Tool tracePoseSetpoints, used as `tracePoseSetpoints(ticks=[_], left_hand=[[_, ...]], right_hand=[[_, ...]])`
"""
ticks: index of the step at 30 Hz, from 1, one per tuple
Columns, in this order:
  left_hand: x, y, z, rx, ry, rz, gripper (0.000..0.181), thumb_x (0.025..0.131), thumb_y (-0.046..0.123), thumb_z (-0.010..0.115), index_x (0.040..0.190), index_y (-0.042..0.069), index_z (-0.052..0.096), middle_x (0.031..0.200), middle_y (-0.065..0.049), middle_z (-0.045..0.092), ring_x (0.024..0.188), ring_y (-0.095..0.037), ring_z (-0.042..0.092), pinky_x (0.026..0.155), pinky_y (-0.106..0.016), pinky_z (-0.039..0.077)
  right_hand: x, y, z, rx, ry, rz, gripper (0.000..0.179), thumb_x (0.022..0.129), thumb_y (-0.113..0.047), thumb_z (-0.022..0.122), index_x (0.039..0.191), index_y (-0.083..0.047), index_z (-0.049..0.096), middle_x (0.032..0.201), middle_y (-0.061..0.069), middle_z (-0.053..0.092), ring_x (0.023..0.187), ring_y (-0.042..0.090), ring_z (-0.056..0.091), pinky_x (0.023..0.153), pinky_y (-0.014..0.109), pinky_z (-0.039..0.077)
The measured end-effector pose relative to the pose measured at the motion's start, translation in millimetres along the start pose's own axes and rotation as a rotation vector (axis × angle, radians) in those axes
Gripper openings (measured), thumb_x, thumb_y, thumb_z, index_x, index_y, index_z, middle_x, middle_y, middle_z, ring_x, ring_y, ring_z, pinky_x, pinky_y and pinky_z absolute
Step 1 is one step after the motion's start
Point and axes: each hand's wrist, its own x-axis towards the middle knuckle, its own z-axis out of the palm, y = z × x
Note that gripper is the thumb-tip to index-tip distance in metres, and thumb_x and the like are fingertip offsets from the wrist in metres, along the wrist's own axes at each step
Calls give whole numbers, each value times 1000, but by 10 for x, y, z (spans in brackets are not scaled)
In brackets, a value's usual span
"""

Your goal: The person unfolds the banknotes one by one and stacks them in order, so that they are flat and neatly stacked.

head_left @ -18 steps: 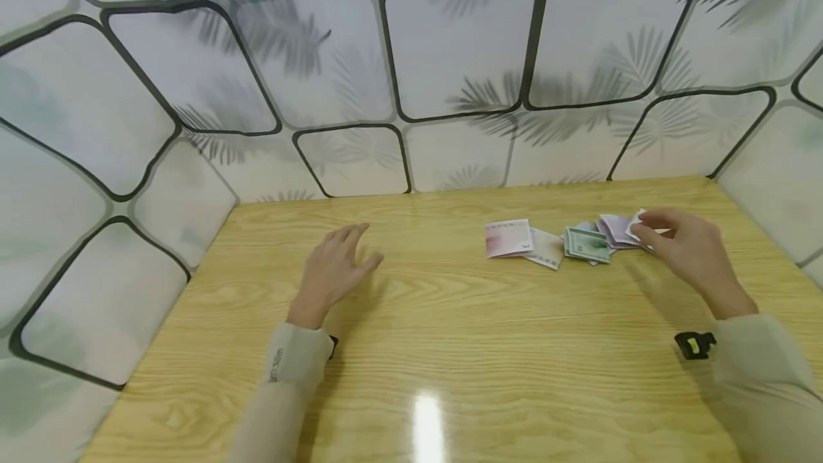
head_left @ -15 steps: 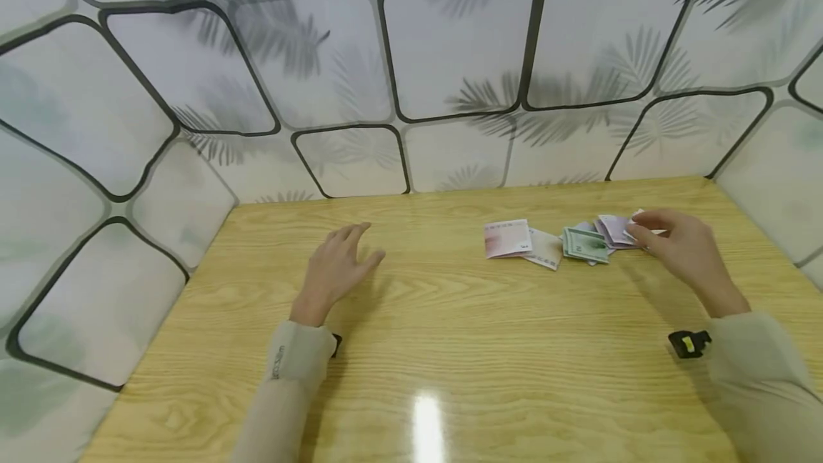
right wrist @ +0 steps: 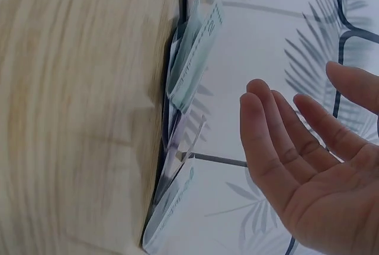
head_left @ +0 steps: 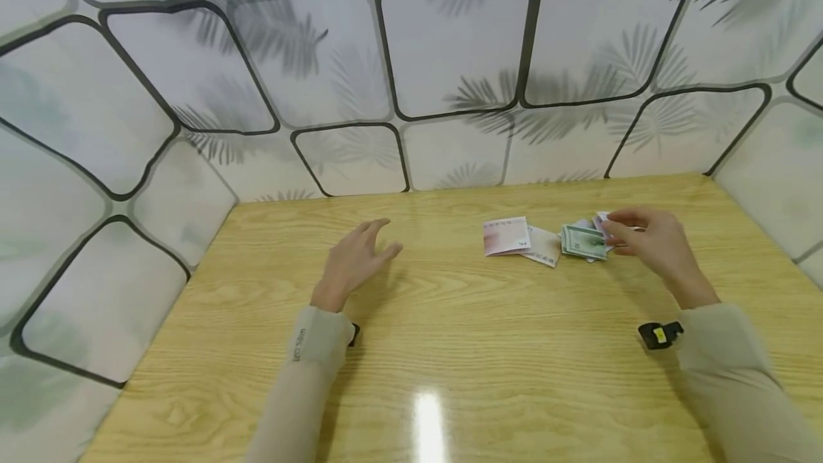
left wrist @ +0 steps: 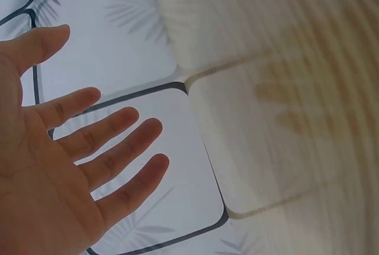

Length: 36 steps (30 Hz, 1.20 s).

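Several folded banknotes lie in a row on the wooden table. In the head view they run from a pink banknote (head_left: 506, 235) through a beige banknote (head_left: 544, 247) to a green banknote (head_left: 584, 242), with a purple banknote (head_left: 600, 220) partly behind my right hand. That right hand (head_left: 657, 243) is over the right end of the row, and the right wrist view shows its fingers (right wrist: 263, 142) loosely bent, apart from the green banknote (right wrist: 195, 60) and holding nothing. Away to the left, my left hand (head_left: 356, 260) hovers over the table, its fingers spread and its palm bare.
The wooden table (head_left: 411, 334) meets a patterned wall covering (head_left: 459, 48) at the back and on both sides. Black wrist devices, such as the right device (head_left: 659, 335), sit below the cuffs. A bright reflection shows near the front.
My right hand has moved left along the row, from the whitish note at its right end to over the purple one. The left hand has shifted somewhat to the right.
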Motion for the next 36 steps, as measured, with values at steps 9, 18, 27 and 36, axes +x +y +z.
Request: tracePoseSetpoints(ticks=[9, 18, 27, 36], left_hand=[[118, 136, 53, -60, -41, -12, 62, 88, 55, 46, 138, 17, 40, 135, -13, 44, 118, -33, 44, 87, -54, 43], [236, 208, 87, -160, -71, -11, 63, 89, 52, 46, 138, 14, 40, 131, -8, 48, 108, -27, 51, 85, -48, 45], [346, 299, 115, -385, -97, 7, 56, 91, 44, 50, 136, 12, 40, 129, -17, 48, 102, -27, 57, 81, -42, 50], [408, 410, 187, -460, -112, -24, 55, 90, 44, 52, 135, 13, 42, 127, -15, 51, 102, -28, 56, 80, -40, 51]], right_hand=[[31, -89, 87, 16, -34, 5, 52, 91, -32, 56, 120, 10, 49, 100, 6, 60, 77, 12, 65, 67, 29, 55], [110, -101, 193, 4, -100, -8, 48, 92, -29, 54, 120, 10, 49, 111, 28, 53, 78, 14, 64, 67, 30, 55], [192, -132, 266, 69, -123, 36, 52, 92, -30, 54, 123, 11, 45, 115, 28, 52, 82, 19, 64, 72, 37, 55], [257, -107, 391, 150, -182, 72, 51, 93, -25, 54, 125, 13, 42, 116, 30, 48, 86, 23, 64, 74, 38, 54]])
